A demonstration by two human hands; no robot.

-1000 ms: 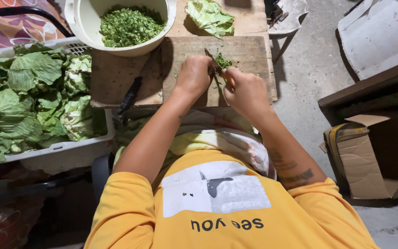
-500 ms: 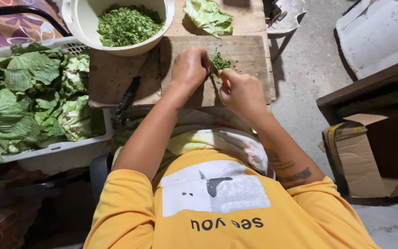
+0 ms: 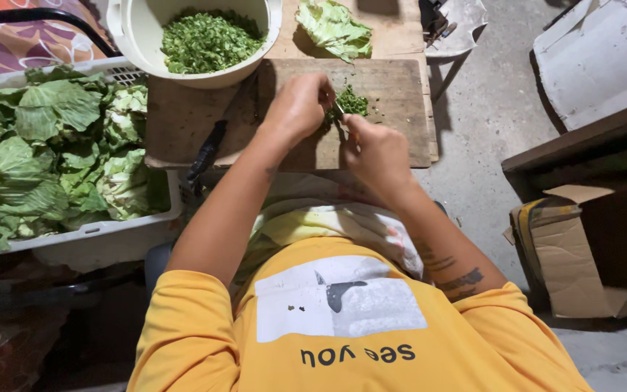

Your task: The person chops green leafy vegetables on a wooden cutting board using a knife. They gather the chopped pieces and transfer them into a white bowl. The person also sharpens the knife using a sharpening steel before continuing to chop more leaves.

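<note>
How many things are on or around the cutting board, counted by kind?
Hands: 2, left hand and right hand
Cutting board: 1
Bowl of chopped greens: 1
Knives: 1, black-handled knife
Crate of leaves: 1
Total: 6

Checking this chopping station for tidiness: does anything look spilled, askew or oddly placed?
A black-handled knife lies at the wooden cutting board's left edge, its handle jutting over the white crate of leafy greens. Green flecks are scattered beside the chopped pile between the left hand and right hand.

Left hand [image 3: 300,109] curled; right hand [image 3: 376,151] fisted — close together
</note>
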